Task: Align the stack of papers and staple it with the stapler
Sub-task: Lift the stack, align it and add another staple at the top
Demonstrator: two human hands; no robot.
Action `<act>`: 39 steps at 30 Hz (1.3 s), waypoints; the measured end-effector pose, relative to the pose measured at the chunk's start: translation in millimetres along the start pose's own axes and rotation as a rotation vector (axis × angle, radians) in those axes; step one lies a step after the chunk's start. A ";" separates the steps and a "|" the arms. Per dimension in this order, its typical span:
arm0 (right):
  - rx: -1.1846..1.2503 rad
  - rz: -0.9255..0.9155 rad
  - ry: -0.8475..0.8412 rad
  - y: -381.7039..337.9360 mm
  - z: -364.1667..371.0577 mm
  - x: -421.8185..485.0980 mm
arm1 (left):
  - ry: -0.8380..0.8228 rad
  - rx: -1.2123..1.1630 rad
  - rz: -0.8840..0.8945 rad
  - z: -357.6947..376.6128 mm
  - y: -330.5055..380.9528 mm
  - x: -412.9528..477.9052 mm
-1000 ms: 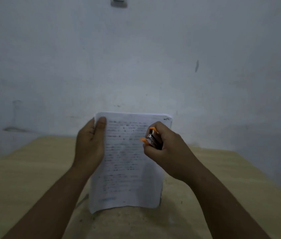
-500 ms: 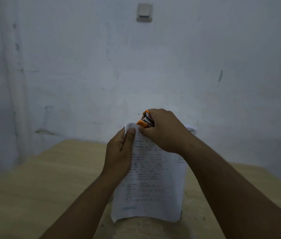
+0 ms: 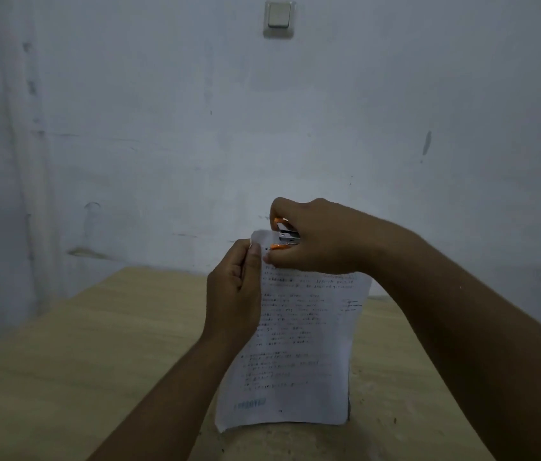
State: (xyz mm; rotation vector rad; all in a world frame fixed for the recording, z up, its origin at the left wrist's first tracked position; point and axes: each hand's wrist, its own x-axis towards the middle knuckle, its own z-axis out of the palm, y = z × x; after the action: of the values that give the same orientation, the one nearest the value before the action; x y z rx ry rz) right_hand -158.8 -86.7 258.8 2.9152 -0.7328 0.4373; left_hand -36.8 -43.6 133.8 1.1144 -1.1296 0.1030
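Dim light fills a room with a pale, scuffed plaster wall [image 3: 162,128] rising behind a light tan wooden tabletop [image 3: 79,344] that spreads across the lower half of the view. Two bare forearms reach forward from the bottom edge, meeting above the middle of the table. Between them, a white stack of printed paper sheets [image 3: 299,344] is held upright in the air in front of the wall, its bottom edge hanging just over the tabletop and its face, covered with lines of small blurred text, turned toward the viewer. At the stack's left edge near the top, the left hand [image 3: 234,294] is closed around the sheets, thumb on the front and fingers curled behind. Across the top of the page, the right hand [image 3: 322,237] is wrapped tightly around a small orange and silver metal stapler [image 3: 285,236], thumb beneath and fingers over the top. Its mouth sits at the stack's upper left corner, and a bit of that corner shows just left of the metal; whether the stapler is fully pressed down cannot be told. High on the wall, a small square white light switch [image 3: 279,18] sits directly above the hands.
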 end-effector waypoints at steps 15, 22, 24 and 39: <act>0.032 -0.047 -0.039 3.9 -31.8 4.0 | 0.070 0.148 0.173 7.7 12.6 -1.2; 0.051 -0.014 -0.049 8.1 -34.7 4.3 | 0.068 0.153 0.145 8.5 11.5 0.0; 0.084 0.045 -0.122 6.7 -31.7 3.0 | 0.075 0.149 0.138 8.2 11.4 0.0; -0.091 -0.049 -0.176 13.8 -23.2 6.8 | 0.065 0.166 0.203 10.6 10.3 -1.4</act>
State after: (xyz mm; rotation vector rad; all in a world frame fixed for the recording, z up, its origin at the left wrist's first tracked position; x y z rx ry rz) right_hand -165.5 -98.0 283.5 2.9044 -0.6804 0.1401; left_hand -50.5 -45.9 139.3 1.1314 -1.1893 0.3946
